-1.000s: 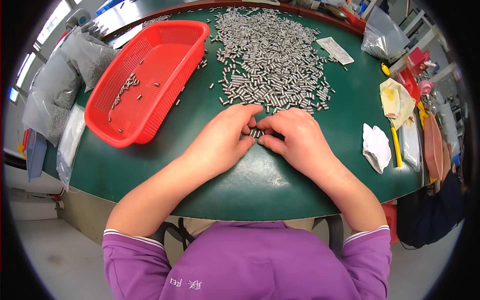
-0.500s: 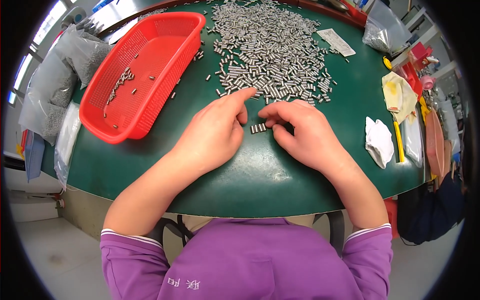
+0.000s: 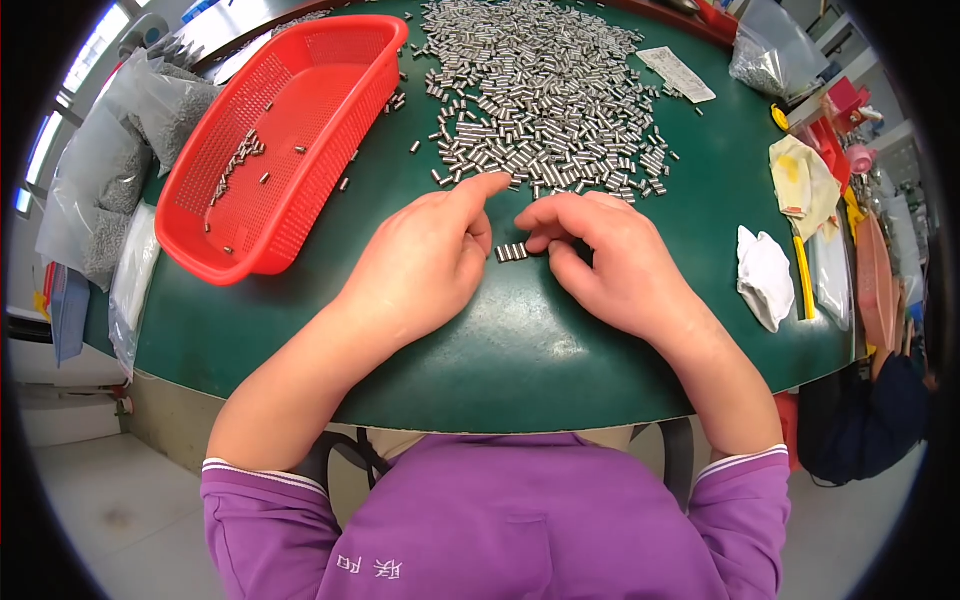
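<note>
A short row of small metal cylinders point(image 3: 511, 252) lies side by side on the green table, between my two hands. My left hand point(image 3: 425, 250) rests left of it, index finger stretched out to the near edge of a big pile of the same cylinders point(image 3: 540, 90). Its other fingers bend downward and are partly hidden; I see nothing held. To the right, my right hand point(image 3: 615, 255) has its bent fingertips at the right end of the row. Its thumb stands apart from the index finger, and nothing shows between them.
A red perforated basket point(image 3: 270, 235) with several cylinders stands at left, beside filled plastic bags point(image 3: 105, 170). A paper label point(image 3: 677, 73) lies right of the pile. Farther right are a white cloth point(image 3: 765, 278), a yellowish cloth point(image 3: 803, 180) and a yellow stick point(image 3: 803, 275).
Both hands keep nearly the same pose. The right fingertips remain by the short row, which looks slightly longer at its right end. The whole view has shifted slightly.
</note>
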`<action>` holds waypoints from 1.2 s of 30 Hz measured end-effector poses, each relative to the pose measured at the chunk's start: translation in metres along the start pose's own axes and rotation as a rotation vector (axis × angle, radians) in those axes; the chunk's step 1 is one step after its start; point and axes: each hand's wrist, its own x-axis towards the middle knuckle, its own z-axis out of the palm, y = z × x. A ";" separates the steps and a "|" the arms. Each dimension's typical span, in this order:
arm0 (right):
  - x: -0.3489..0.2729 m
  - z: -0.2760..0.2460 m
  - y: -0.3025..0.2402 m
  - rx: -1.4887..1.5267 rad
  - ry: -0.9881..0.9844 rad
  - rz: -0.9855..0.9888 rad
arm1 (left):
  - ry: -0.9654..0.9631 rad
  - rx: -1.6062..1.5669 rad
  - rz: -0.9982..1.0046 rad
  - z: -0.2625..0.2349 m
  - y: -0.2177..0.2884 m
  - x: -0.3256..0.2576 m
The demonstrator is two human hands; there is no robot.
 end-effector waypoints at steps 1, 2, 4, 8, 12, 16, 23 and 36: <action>0.000 0.000 0.000 0.018 0.004 -0.007 | -0.001 0.000 -0.001 -0.001 0.000 0.000; 0.000 0.000 0.000 0.019 0.005 -0.006 | -0.002 0.007 -0.006 -0.001 0.001 0.000; 0.000 0.001 0.000 0.021 0.010 -0.035 | -0.005 0.014 -0.011 -0.001 0.001 0.000; 0.000 0.001 0.002 0.037 0.010 -0.056 | -0.001 0.040 -0.009 -0.001 0.000 -0.001; 0.000 0.001 0.002 0.074 -0.002 -0.066 | 0.020 0.074 0.000 -0.001 -0.001 -0.001; -0.001 0.000 0.001 0.072 -0.026 -0.054 | 0.017 0.066 -0.005 -0.001 -0.001 -0.001; 0.000 0.001 0.004 0.069 0.000 -0.058 | -0.013 0.016 -0.011 -0.001 0.000 -0.001; 0.000 0.001 0.006 0.006 0.020 -0.038 | -0.020 -0.009 -0.001 -0.001 0.000 -0.001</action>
